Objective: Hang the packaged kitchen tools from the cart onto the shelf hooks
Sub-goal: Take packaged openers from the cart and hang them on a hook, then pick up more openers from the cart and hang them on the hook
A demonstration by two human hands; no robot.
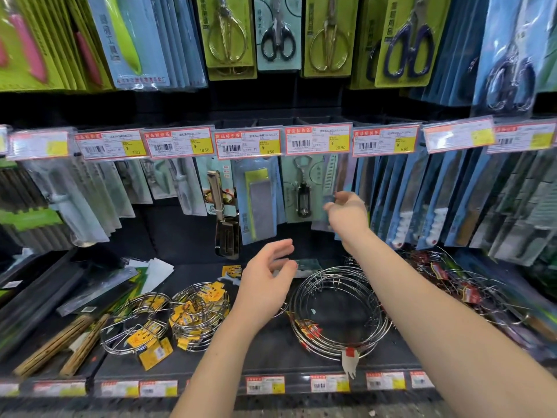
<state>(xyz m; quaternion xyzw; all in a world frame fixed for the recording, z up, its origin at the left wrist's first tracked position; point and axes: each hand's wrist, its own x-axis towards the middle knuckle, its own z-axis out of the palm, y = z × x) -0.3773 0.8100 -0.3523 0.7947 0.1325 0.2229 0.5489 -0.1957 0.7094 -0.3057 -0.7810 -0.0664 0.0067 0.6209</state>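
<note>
A packaged small knife [331, 173] on a pale blue card hangs from a shelf hook under the price-tag rail [318, 140]. My right hand [346, 215] is raised in front of the card's lower part, fingers loosely curled and apart, with nothing clearly pinched between them. My left hand [265, 282] hovers lower, over the bottom shelf, palm open and fingers spread, holding nothing. To the left on neighbouring hooks hang a packaged corkscrew [302, 191], a sharpening stone [259, 200] and metal tongs [221, 212]. The cart is out of view.
More carded knives [422, 200] hang to the right and scissors [277, 31] hang on the row above. The bottom shelf [265, 363] carries wire rings [337, 312], wire racks with yellow tags [168, 321] and wooden sticks [60, 345].
</note>
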